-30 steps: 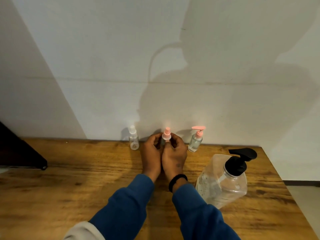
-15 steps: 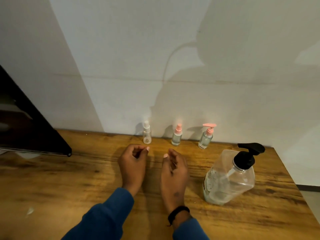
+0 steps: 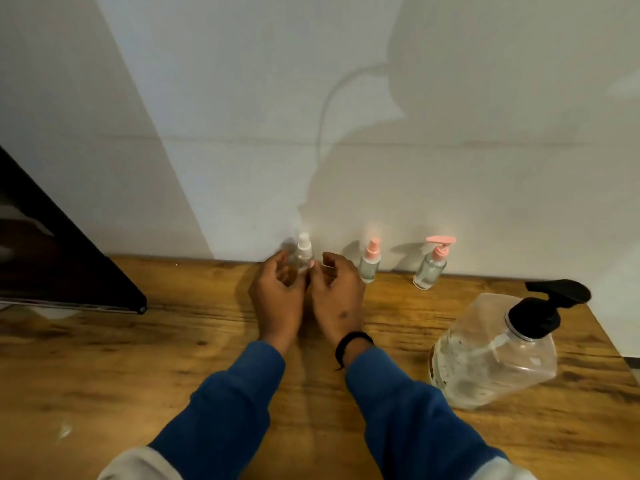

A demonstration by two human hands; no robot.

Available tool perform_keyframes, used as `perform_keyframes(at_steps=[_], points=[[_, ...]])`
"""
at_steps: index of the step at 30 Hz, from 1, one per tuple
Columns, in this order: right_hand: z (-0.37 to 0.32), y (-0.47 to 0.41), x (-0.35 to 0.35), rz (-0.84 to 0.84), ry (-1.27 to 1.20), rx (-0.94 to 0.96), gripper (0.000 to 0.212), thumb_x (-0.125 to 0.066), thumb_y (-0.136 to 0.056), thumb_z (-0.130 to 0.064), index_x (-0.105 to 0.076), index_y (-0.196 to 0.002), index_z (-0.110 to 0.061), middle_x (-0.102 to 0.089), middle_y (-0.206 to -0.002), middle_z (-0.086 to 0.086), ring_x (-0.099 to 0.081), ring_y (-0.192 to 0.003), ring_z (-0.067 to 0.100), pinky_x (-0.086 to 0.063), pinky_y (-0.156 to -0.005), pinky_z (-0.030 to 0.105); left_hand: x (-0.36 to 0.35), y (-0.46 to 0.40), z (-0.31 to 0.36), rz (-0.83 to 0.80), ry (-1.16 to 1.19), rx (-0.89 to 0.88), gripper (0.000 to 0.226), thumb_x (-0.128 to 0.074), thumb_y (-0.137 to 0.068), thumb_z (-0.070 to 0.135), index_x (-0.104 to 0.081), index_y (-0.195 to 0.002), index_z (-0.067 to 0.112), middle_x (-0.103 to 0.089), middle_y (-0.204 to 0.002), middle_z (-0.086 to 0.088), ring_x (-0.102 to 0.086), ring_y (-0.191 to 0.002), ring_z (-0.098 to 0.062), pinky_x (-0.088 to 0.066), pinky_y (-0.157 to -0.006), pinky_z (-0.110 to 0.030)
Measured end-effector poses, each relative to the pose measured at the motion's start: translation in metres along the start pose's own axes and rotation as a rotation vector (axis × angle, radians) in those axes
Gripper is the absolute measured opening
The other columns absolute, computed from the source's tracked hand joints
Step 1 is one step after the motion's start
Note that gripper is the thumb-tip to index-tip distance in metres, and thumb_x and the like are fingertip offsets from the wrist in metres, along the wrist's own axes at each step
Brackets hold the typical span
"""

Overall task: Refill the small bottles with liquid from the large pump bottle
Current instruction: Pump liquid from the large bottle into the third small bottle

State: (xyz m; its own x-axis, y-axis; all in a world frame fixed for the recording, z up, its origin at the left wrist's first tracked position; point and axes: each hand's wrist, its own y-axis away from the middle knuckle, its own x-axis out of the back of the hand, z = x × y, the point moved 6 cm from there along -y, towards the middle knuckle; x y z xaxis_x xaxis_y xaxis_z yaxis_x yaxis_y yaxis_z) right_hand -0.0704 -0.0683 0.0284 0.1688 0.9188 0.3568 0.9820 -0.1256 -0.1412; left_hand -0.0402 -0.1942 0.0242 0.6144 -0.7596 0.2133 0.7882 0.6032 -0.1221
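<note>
Large pump bottle (image 3: 491, 351): clear body, black pump head, standing on the tabletop (image 3: 104, 358) at about 4 o'clock in the view, near the right edge. Only a little liquid shows low in it, with residue on the inner wall.

Three small bottles in a row along the wall (image 3: 346, 133) at the back edge:
- white-capped small bottle (image 3: 302, 254), leftmost, about 12 o'clock from the hands
- pink spray bottle (image 3: 370, 262), middle, upright
- pink pump bottle (image 3: 432, 265), rightmost, leaning slightly, at 11 o'clock from the large pump bottle and well apart from it

Left hand (image 3: 277, 292) and right hand (image 3: 337, 296) sit side by side in front of the white-capped small bottle, one each side. Fingers on both are loosely curled, thumbs up, grasping nothing. Left fingertips reach up beside the bottle's left side; right fingertips are just beside its right side. Cannot tell if either actually touches it; that area is blurred.

Blue sleeves (image 3: 225, 410) on both arms, black wristband (image 3: 353, 342) on the right wrist.

Dark panel (image 3: 52, 258) at 9 o'clock, overhanging the tabletop's left end. Small pale scrap (image 3: 64, 429) on the wood at 7 o'clock.
</note>
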Motion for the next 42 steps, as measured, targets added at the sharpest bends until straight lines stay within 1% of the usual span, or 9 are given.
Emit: perform_keyframes(at_steps=[5, 15, 20, 26, 29, 32, 35, 39, 42], points=[[0.002, -0.005, -0.014, -0.048, 0.021, 0.028, 0.037, -0.062, -0.093, -0.030, -0.059, -0.127, -0.015, -0.063, -0.119, 0.000, -0.061, -0.105, 0.012, -0.055, -0.091, 0.035, -0.006, -0.007, -0.005, -0.002, 0.019, -0.014, 0.037, -0.072, -0.090, 0.011, -0.065, -0.126, 0.010, -0.072, -0.110, 0.002, -0.068, -0.098, -0.002, -0.058, -0.083, -0.021], [0.002, -0.008, -0.021, -0.057, 0.016, 0.067, 0.032, -0.063, -0.093, -0.026, -0.060, -0.123, -0.018, -0.067, -0.111, -0.003, -0.064, -0.100, 0.009, -0.057, -0.087, 0.034, -0.007, -0.012, -0.011, -0.016, -0.017, -0.027, 0.028, -0.071, -0.090, 0.010, -0.070, -0.119, 0.011, -0.074, -0.104, 0.002, -0.070, -0.093, -0.004, -0.057, -0.079, -0.016], [0.000, -0.004, -0.017, -0.077, 0.010, 0.065, 0.033, -0.061, -0.093, -0.028, -0.060, -0.124, -0.017, -0.067, -0.112, -0.003, -0.064, -0.100, 0.008, -0.057, -0.087, 0.032, -0.004, -0.009, -0.012, -0.019, -0.001, -0.011, 0.026, -0.073, -0.090, 0.012, -0.070, -0.115, 0.013, -0.074, -0.100, 0.004, -0.070, -0.091, -0.003, -0.058, -0.078, -0.019], [-0.011, 0.011, 0.000, -0.123, -0.007, 0.052, 0.034, -0.061, -0.095, -0.028, -0.058, -0.127, -0.019, -0.066, -0.114, -0.005, -0.062, -0.098, 0.004, -0.056, -0.084, 0.023, 0.005, 0.007, -0.001, -0.041, 0.015, -0.001, 0.023, -0.073, -0.090, 0.014, -0.071, -0.113, 0.016, -0.073, -0.097, 0.009, -0.070, -0.090, -0.002, -0.059, -0.079, -0.024], [-0.023, 0.021, 0.016, -0.110, -0.030, 0.059, 0.032, -0.061, -0.095, -0.028, -0.059, -0.126, -0.019, -0.066, -0.113, -0.005, -0.063, -0.098, 0.004, -0.056, -0.081, 0.021, 0.009, 0.022, 0.020, -0.053, 0.030, -0.014, 0.020, -0.073, -0.090, 0.016, -0.071, -0.111, 0.016, -0.072, -0.094, 0.011, -0.069, -0.086, 0.000, -0.060, -0.077, -0.023], [-0.042, 0.032, 0.038, -0.093, -0.064, 0.057, 0.032, -0.061, -0.095, -0.030, -0.060, -0.125, -0.020, -0.067, -0.109, -0.005, -0.064, -0.096, 0.003, -0.058, -0.080, 0.024, 0.016, 0.037, 0.047, -0.064, 0.034, -0.048, 0.022, -0.073, -0.090, 0.021, -0.071, -0.111, 0.015, -0.072, -0.093, 0.011, -0.068, -0.086, 0.002, -0.057, -0.075, -0.016], [-0.065, 0.042, 0.065, -0.081, -0.087, 0.066, 0.031, -0.061, -0.095, -0.032, -0.059, -0.125, -0.024, -0.068, -0.103, -0.007, -0.064, -0.093, 0.002, -0.055, -0.077, 0.016, 0.025, 0.055, 0.081, -0.085, 0.059, -0.087, 0.020, -0.074, -0.089, 0.022, -0.072, -0.108, 0.016, -0.071, -0.091, 0.013, -0.068, -0.083, 0.005, -0.054, -0.071, -0.010], [-0.102, 0.055, 0.101, -0.080, -0.117, 0.112, 0.029, -0.062, -0.094, -0.033, -0.059, -0.123, -0.028, -0.068, -0.098, -0.010, -0.065, -0.090, 0.001, -0.056, -0.076, 0.018, 0.040, 0.076, 0.131, -0.108, 0.077, -0.169, 0.017, -0.077, -0.086, 0.022, -0.072, -0.103, 0.020, -0.071, -0.088, 0.014, -0.068, -0.082, 0.005, -0.052, -0.067, -0.009], [-0.135, 0.063, 0.129, -0.059, -0.122, 0.167, 0.025, -0.063, -0.094, -0.031, -0.061, -0.119, -0.027, -0.069, -0.094, -0.011, -0.065, -0.086, -0.001, -0.053, -0.071, 0.011, 0.050, 0.090, 0.172, -0.108, 0.061, -0.248, 0.018, -0.079, -0.084, 0.024, -0.072, -0.100, 0.023, -0.071, -0.087, 0.017, -0.069, -0.081, 0.004, -0.051, -0.066, -0.009]])
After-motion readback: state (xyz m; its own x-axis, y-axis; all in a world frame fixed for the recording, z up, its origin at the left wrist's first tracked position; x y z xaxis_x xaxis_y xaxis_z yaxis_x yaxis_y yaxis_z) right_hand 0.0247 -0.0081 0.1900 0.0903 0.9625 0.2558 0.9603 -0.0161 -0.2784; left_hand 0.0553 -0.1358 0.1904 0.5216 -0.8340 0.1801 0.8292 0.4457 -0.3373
